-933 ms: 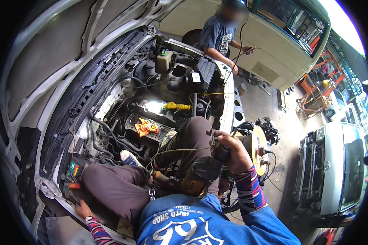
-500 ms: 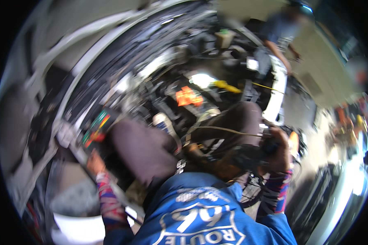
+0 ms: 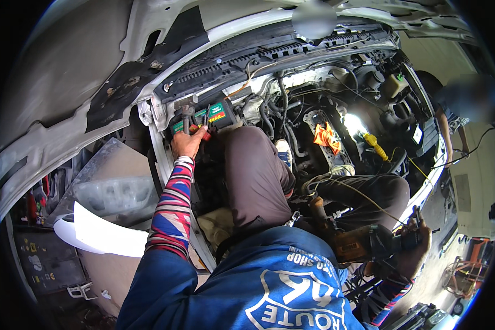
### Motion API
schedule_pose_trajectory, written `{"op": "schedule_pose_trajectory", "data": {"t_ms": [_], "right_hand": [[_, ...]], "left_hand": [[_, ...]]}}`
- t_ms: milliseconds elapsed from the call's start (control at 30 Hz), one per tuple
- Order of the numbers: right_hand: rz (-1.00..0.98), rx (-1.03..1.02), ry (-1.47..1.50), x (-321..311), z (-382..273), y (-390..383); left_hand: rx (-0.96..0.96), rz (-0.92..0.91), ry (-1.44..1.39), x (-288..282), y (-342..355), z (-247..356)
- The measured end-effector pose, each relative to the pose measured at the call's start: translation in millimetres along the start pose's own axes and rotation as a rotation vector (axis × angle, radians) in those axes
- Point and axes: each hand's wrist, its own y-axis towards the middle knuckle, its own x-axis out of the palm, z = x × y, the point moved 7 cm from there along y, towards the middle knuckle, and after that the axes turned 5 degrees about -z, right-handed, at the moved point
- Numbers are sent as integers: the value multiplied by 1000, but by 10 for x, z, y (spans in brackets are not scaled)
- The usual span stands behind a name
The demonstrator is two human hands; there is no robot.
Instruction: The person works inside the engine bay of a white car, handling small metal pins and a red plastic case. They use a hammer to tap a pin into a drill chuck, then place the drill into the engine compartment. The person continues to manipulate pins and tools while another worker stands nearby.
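My left hand reaches to the near side of a green-topped car battery, its fingers curled by a red piece on it. A grey hammer-shaped metal tool stands up from this hand and appears to be in its grip. My right hand closes round the end of an orange and black power drill, which lies across in front of my waist. The drill's brownish handle points away from me. Part of the right hand's fingers is hidden behind the tool.
I sit inside a car's engine bay under the raised hood. An orange cloth lies on the engine, beside a lit work lamp with a yellow handle. A co-worker's arm is at the right fender. A headlight lies left.
The view has turned and steadied. My left hand has moved forward to the battery, and the grey tool now shows there. My right hand stays at the drill.
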Motion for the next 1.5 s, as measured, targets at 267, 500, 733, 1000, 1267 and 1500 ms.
{"op": "schedule_pose_trajectory", "data": {"t_ms": [267,500,733,1000,1267,1500], "right_hand": [[63,8,-4,30,23,9],[191,-49,-251,109,-138,-116],[12,77,-64,83,-143,-100],[3,78,-27,-111,-112,-122],[36,87,-50,19,-250,-106],[97,180,-45,46,-140,-118]], "left_hand": [[6,-16,-79,38,424,-333],[149,-241,-428,613,827,-1068],[141,-91,-340,442,645,-981],[947,171,-259,-568,-1485,883],[992,-990,-677,-70,-3144,2243],[1362,-988,-725,-115,-3888,2676]]}}
